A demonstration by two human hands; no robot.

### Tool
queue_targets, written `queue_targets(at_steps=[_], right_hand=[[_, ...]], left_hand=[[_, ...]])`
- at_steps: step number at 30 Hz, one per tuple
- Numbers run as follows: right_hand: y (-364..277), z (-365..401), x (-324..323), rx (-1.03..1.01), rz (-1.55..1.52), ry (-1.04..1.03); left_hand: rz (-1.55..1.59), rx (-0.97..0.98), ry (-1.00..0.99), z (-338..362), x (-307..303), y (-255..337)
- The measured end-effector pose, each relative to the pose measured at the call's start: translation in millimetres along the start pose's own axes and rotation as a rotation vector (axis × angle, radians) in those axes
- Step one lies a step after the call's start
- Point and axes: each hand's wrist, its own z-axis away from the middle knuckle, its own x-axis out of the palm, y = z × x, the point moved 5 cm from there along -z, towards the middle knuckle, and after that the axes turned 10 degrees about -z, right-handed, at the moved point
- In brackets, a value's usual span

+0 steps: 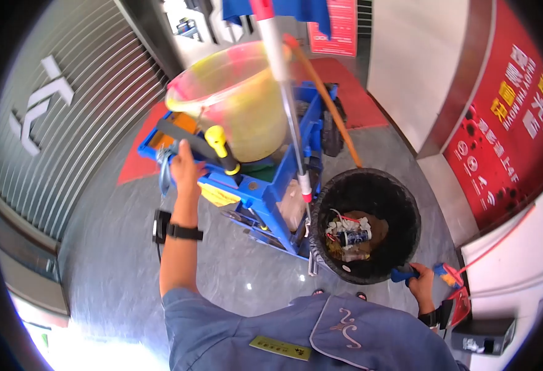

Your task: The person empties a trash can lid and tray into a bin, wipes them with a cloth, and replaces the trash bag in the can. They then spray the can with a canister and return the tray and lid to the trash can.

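Note:
My left hand (187,166) is closed at the near left corner of a blue cleaning cart (240,196), its thumb up; a grey-blue cord or strap hangs beside it. My right hand (421,285) is closed on a dark blue grip (403,273) at the rim of a black bin (407,216). Inside the bin lie crumpled paper, a blue-and-white can (354,237) and other litter in brownish wet. On the cart stand a large yellow-and-pink tub (253,117) and a yellow-and-black handle (219,145). A white-and-red pole (290,105) rises between cart and bin.
An orange stick (330,102) leans behind the bin. Red mats (370,111) lie beneath and behind the cart. A red-handled brush and red dustpan (460,307) are at right by a black box (483,336). A slatted shutter (92,105) stands left, a red poster wall (500,123) right.

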Motion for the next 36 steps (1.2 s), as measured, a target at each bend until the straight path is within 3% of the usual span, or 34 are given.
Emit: queue_targets(at_steps=[1,3,4,5,6,7,8,11,14,17,19,26,29,30,36], right_hand=[[-3.1,0.6,-5.9,0.000,0.023,0.016],[-2.3,10.6,-22.0,-0.009,0.031,0.070],[2.3,14.7,-30.0,-0.028,0.019,0.099],[2.2,19.7,-38.7,0.030,-0.015,0.132],[0.6,25.0,-46.7,0.086,-0.049,0.163],[2.2,33.0,-56.0,0.140,-0.072,0.210],[7.1,40.5,-64.4,0.184,-0.098,0.247],[46.7,77.0,-82.0,0.399,-0.383,0.295],[78.1,131.8,-114.3,0.509,-0.566,0.443],[107.8,207.8,-167.7,0.643,-0.636,0.641],[134.8,271.9,-204.2,0.690,-0.663,0.800],[154.9,450.4,-309.3,0.841,-0.678,1.370],[153.6,489.9,-330.7,0.887,-0.686,1.482],[183.6,493.4,-320.3,0.895,-0.705,1.506],[221.6,508.4,-364.5,0.729,-0.794,1.763]], left_hand=[[-0.222,0.305,0.209,-15.7,-12.9,-13.6],[-0.203,0.779,0.427,47.6,-16.3,24.0],[-0.071,0.922,0.355,86.0,-7.8,46.9],[-0.011,0.887,0.266,114.5,3.9,60.1],[-0.056,0.926,-0.011,138.9,14.9,71.0],[-0.019,1.041,-0.108,186.5,33.1,95.4],[0.070,1.079,-0.329,217.0,51.8,104.3],[0.683,0.727,-1.141,333.3,104.8,132.4],[1.119,0.170,-1.795,454.6,127.4,157.6],[1.501,-0.577,-2.040,571.2,134.4,185.2],[1.637,-0.835,-2.166,638.9,134.8,201.7],[1.610,-1.217,-2.508,816.2,109.6,226.1],[1.586,-1.325,-2.628,866.3,99.8,236.0],[1.562,-1.352,-2.670,882.2,108.9,226.1],[1.478,-1.415,-2.856,963.6,132.2,252.4]])
